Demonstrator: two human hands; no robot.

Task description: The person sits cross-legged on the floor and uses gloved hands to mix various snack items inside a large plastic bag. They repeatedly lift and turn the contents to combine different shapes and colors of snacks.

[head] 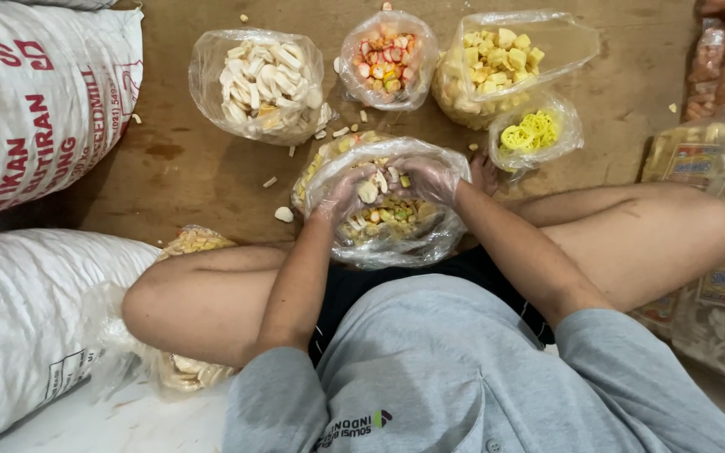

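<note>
Both the left hand [344,195] and the right hand [427,178] are inside the near bag of mixed crackers [386,243] on the floor [186,168]. Four open bags lie beyond it: curved crackers [260,82] far left, round crackers [386,60] and cube crackers [497,63] rightward, coiled crackers [532,132] nearer right. Sacks [35,101] lie left.

Four snack bags [386,60] crowd ahead; bare floor [186,168] opens leftward before sacks [35,101].
</note>
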